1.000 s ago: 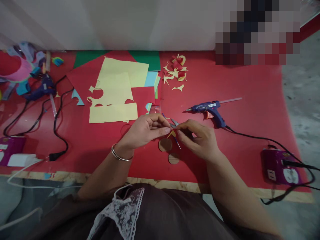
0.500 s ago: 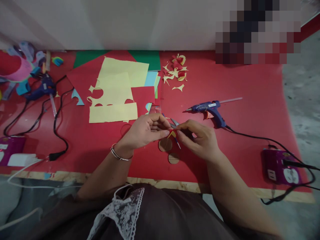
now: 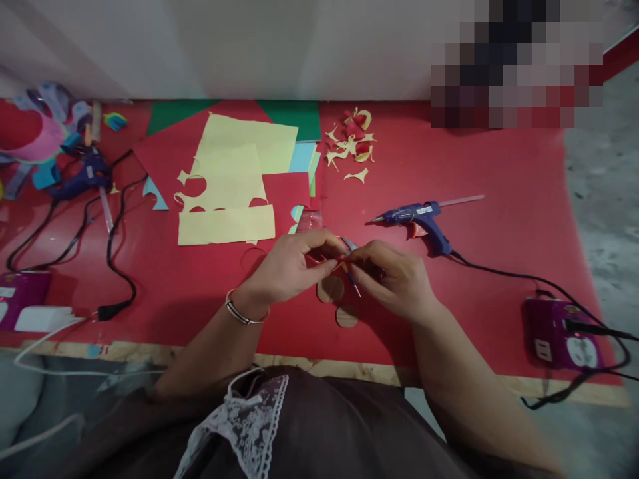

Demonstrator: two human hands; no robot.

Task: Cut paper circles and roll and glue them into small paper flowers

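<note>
My left hand (image 3: 299,263) and my right hand (image 3: 394,273) meet at the middle of the red table (image 3: 479,293), fingertips nearly touching. Both are closed on a small red and yellow piece (image 3: 344,265), mostly hidden by the fingers. Under and behind the fingertips lie a blue pen-like tool (image 3: 355,286) and what look like grey scissors (image 3: 350,244), partly covered. Two round brown discs (image 3: 330,290) (image 3: 347,316) lie on the table just below my hands.
A blue glue gun (image 3: 419,219) lies to the right, its cord running to a purple box (image 3: 566,332). Yellow sheets (image 3: 227,223) are at the left, paper scraps (image 3: 355,143) behind. Another glue gun (image 3: 87,174) and cords lie far left. Part of a pixelated person shows at the top right.
My left hand has tilted slightly, with its knuckles a little lower. The small red and yellow piece has turned between the fingertips and shows less. My right hand has barely moved.
</note>
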